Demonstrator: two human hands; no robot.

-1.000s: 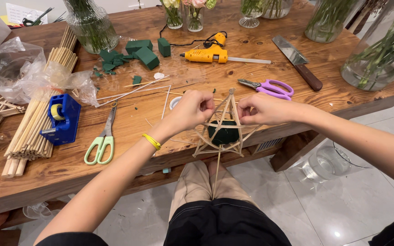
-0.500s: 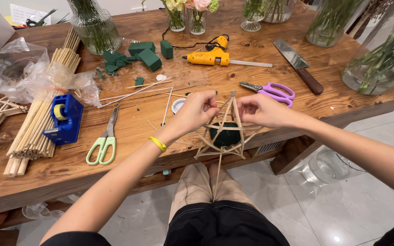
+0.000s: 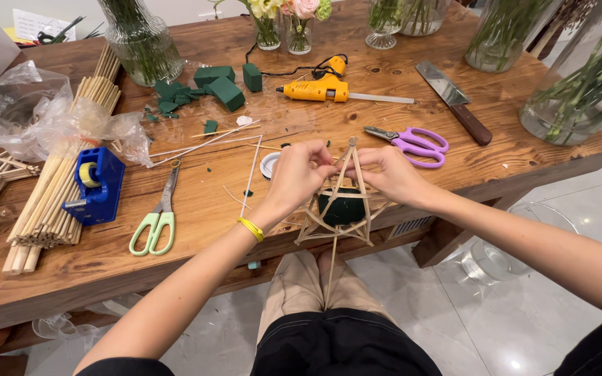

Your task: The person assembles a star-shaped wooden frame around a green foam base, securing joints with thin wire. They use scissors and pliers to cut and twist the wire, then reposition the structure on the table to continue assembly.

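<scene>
Both hands work at a cluttered wooden table above pale tiles.

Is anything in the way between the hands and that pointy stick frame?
No, nothing visible is. The left hand and the right hand already pinch the stick frame near its top, at the wooden table's front edge. The purple scissors lie behind, apart.

A pale tan stick frame encloses a dark green foam block above a warm brown, grained wooden table; around it lie purple-handled scissors, mint-green-handled scissors, a yellow-orange glue gun, a blue tape dispenser, a brown-handled knife and a yellow wristband
</scene>
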